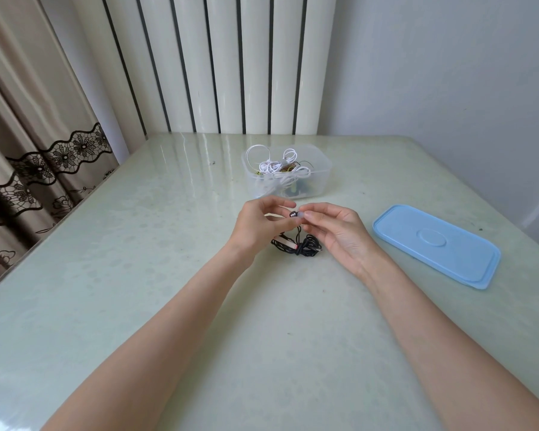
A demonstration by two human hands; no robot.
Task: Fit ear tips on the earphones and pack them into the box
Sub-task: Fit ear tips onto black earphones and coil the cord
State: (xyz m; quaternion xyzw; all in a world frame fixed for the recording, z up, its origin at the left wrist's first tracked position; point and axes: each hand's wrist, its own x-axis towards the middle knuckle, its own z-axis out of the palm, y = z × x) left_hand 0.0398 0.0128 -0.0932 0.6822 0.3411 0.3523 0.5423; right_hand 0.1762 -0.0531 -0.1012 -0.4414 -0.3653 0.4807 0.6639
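My left hand (pixel 260 222) pinches a small dark earbud (pixel 293 214) at mid-table. Against its tip sits a translucent ear tip (pixel 300 215), pinched by the thumb and fingers of my right hand (pixel 336 230). From the earbud a black cable runs down to a coiled bundle (pixel 299 245) lying on the table between my wrists. Behind my hands stands a clear plastic box (pixel 319 178), open, holding tangled white and coloured earphone cables (pixel 277 166).
The box's light blue lid (pixel 436 244) lies flat on the table to the right of my right hand. The pale green glossy table (pixel 137 275) meets a curtain on the left and a white radiator at the back.
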